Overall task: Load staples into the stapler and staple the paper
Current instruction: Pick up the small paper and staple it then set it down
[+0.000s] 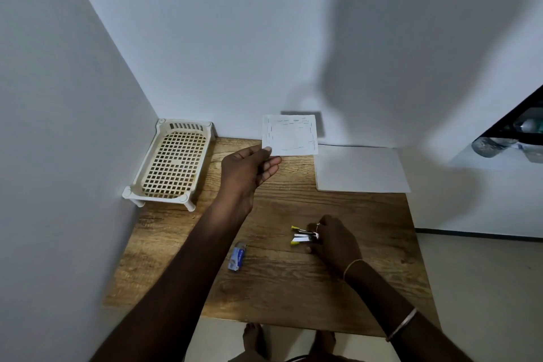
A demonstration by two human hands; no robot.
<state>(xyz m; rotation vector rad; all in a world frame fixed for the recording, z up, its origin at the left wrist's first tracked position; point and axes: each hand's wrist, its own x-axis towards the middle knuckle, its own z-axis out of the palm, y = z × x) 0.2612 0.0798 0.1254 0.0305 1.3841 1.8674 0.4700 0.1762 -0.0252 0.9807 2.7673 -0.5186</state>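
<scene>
Now the left hand (pixel 246 170) pinches the paper (pixel 291 135) by a corner above the table (pixel 293 288); the right hand (pixel 335 241) grips the stapler (pixel 304 236) resting on it. Best to slide a bare edge fully into the stapler before pressing.

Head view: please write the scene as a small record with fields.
left hand: pinches paper by its corner, above the table
paper: small, dashes like staples along its edges
right hand: grips stapler on the table
stapler: looks open, yellow tips
staple box: blue, lies left of stapler
sheet: white, flat, table's far right
rack: cream, far left corner
</scene>
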